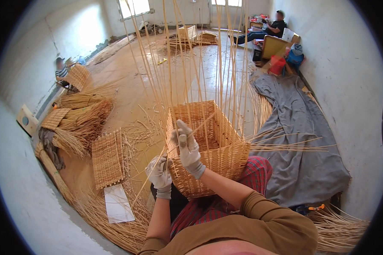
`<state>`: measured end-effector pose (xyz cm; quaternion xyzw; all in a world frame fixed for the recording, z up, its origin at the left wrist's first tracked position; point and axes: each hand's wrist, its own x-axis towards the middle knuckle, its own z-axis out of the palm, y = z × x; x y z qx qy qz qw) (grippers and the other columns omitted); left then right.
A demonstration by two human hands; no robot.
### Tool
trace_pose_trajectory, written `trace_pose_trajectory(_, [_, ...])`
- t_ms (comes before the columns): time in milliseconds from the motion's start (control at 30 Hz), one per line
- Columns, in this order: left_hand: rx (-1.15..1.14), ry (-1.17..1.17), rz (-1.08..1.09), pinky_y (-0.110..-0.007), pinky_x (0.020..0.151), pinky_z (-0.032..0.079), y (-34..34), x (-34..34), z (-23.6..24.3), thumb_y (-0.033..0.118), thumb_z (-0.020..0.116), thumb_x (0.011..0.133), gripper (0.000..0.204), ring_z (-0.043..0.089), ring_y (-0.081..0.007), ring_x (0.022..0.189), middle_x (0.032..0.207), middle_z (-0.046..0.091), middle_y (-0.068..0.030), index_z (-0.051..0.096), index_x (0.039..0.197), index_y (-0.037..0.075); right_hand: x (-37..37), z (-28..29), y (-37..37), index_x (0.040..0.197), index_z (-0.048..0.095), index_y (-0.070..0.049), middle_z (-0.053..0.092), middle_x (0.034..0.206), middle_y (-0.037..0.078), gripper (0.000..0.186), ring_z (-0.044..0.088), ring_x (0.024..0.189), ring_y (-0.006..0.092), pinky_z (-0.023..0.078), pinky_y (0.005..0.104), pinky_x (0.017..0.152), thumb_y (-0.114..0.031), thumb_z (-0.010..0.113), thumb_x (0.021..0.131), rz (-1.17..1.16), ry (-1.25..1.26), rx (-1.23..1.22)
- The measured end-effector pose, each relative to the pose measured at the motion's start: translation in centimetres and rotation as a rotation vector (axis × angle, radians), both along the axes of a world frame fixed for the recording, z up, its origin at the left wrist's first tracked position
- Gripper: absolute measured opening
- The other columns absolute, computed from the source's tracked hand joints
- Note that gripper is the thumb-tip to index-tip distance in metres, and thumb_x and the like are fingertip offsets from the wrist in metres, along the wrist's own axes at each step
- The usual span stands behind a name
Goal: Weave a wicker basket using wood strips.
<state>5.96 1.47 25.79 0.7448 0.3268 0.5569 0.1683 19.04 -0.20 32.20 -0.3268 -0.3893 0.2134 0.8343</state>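
Note:
A rectangular wicker basket (208,170), woven from pale rods, rests on my lap, with many long upright rods (220,63) rising from its rim. My left hand (159,173), in a whitish glove, is closed at the basket's near left corner, its fingers around a thin wicker rod. My right hand (189,148), gloved too, is raised at the left part of the rim, its fingers pointing up and its thumb pressed against an upright rod. Several loose rod ends (289,146) stick out from the basket's right side.
Woven panels (107,159) and rod bundles (83,123) lie at left, above a white sheet (118,206). A grey cloth (298,140) covers rods at right. One person (64,70) sits far left with a woven panel; another person (276,27) sits far right.

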Motion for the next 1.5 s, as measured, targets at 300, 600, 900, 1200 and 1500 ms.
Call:
trace_pose_trajectory(300, [-0.08,0.11,-0.094,-0.037,0.082,0.053,1.0,-1.4,-0.7,0.008,0.078,0.077,0.03,0.064,-0.0275,0.099,0.104,0.066,-0.0107,0.066,0.105,0.008,1.3,-0.3,-0.4,0.105,0.062,-0.002,0.052,0.069,-0.002,0.042,0.04,0.055,0.0039,0.035,0.0199,0.048,-0.038,0.041,0.108,0.249,-0.206,-0.083])
trace_pose_trajectory(600, [0.153,0.309,-0.034,-0.04,0.08,0.055,-2.7,-0.8,2.3,0.014,0.072,0.087,0.027,0.065,-0.033,0.1,0.108,0.068,-0.0144,0.066,0.113,0.009,2.8,-4.3,-5.6,0.095,0.058,-0.005,0.044,0.063,-0.001,0.041,0.042,0.055,0.0089,0.046,0.0289,0.057,-0.045,0.05,0.102,0.436,0.235,-0.132])
trace_pose_trajectory(900, [-0.428,0.437,-0.397,-0.043,0.076,0.054,0.2,1.8,4.6,0.025,0.053,0.099,0.04,0.069,-0.0341,0.087,0.115,0.069,-0.0148,0.054,0.137,0.015,6.0,-3.6,-10.2,0.108,0.061,-0.007,0.071,0.1,0.006,0.022,0.07,0.102,0.0209,0.059,0.0333,0.077,-0.028,0.053,0.105,0.2,0.195,-0.529])
trace_pose_trajectory(1200, [-0.457,0.57,-0.128,-0.051,0.068,0.051,-0.5,4.9,5.0,0.042,0.056,0.097,0.035,0.066,-0.0421,0.078,0.077,0.067,-0.0213,0.062,0.087,0.009,6.0,4.2,-2.3,0.14,0.048,-0.003,0.047,0.149,0.013,0.047,0.056,0.125,0.0255,0.051,0.0363,0.1,0.005,0.057,0.094,-0.333,-0.85,-0.374])
trace_pose_trajectory(1500, [0.048,0.362,0.017,-0.042,0.074,0.056,-5.8,6.0,4.6,0.021,0.063,0.093,0.047,0.068,-0.0303,0.091,0.131,0.057,-0.015,0.052,0.139,0.026,10.0,-6.8,-12.5,0.117,0.055,-0.006,0.067,0.097,0.007,0.018,0.066,0.092,0.021,0.054,0.0357,0.088,-0.005,0.057,0.099,-0.304,-0.101,-0.376])
